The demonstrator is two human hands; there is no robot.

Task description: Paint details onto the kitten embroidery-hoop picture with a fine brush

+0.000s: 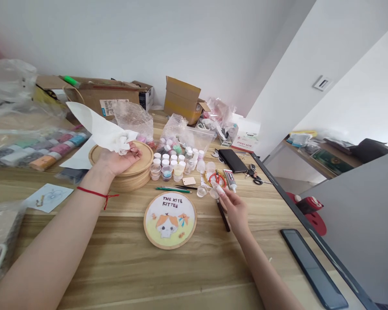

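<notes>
My left hand (pixel 122 162) is palm up over a stack of round wooden discs (pixel 145 160). Its fingers curl around a crumpled white tissue (pixel 120 141). Behind the tissue, a curled white paper sheet (pixel 92 122) rises to the left. My right hand (pixel 236 211) pinches a small clear container (pixel 217 188) with something whitish on it; its exact kind is hard to make out. Between my forearms lies a round wooden-framed picture (pixel 170 226) of a cat's head, lettered in dark capitals. Small lidded clear cups (pixel 167 173) stand in rows beyond it.
Near the right hand are a dark pen (pixel 223 215), red-handled pliers (pixel 220 175), a glue tube (pixel 230 180) and a clear cup (pixel 201 191). A black phone (pixel 313 268) lies at the right edge. Cardboard boxes (pixel 181 99) and bagged coloured beads (pixel 39 150) stand behind.
</notes>
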